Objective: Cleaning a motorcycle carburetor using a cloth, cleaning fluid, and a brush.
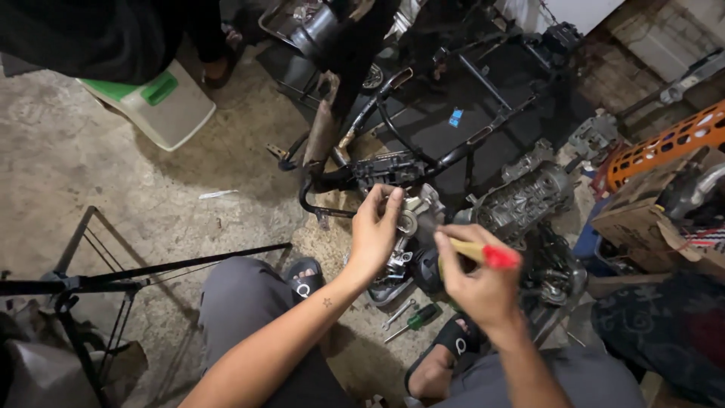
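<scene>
Two hands busy, left hand [374, 230] gripping metal engine part [411, 219], right hand [479, 283] clutching yellow-red brush [483, 253].

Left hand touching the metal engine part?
Touching. Head view shows the left hand with its fingers curled onto the silver metal engine part, no gap visible.

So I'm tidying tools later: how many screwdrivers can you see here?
2: a red-and-yellow-handled screwdriver in the right hand, and a green-handled screwdriver on the floor between the feet. Others may be hidden among the parts.

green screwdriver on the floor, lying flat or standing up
Lying flat: the green screwdriver rests lengthwise on the floor between the person's feet.
</scene>
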